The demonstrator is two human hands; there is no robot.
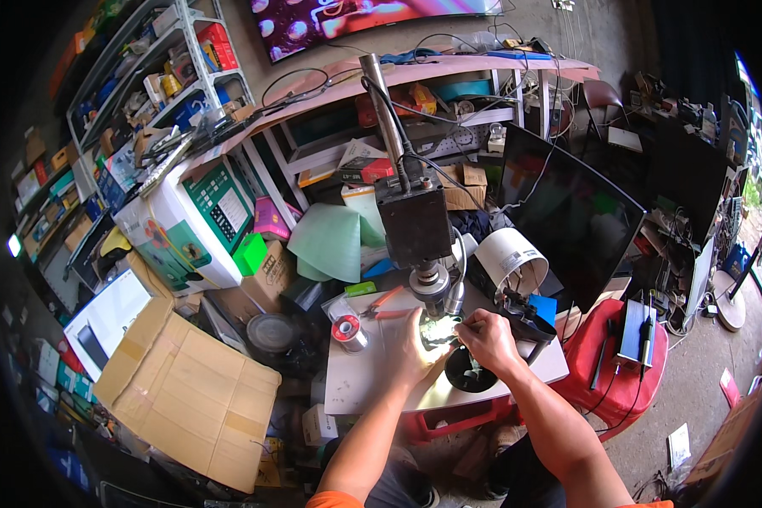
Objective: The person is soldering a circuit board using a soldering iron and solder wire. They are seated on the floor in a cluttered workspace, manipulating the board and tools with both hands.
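Observation:
Beneath the lens of a black microscope camera (413, 216), both my hands meet over a small low table (356, 377). Between them, in bright light, is a small greenish part (438, 331), too glaring to name. My left hand (413, 354) grips it from the left with thumb and fingers. My right hand (488, 337) is closed in a pinch at its right side; what those fingers hold is hidden. Below the right hand a round black disc or dish (471, 372) lies on the table. A solder spool (349, 333) and orange-handled pliers (387, 306) are left of my hands.
A soldering station (635, 332) sits on a red stool (590, 356) at right. A white cylinder (510, 260) and a large dark screen (567, 216) stand behind. An open cardboard box (190, 389) lies at left. Crowded shelves (165, 76) fill the far left.

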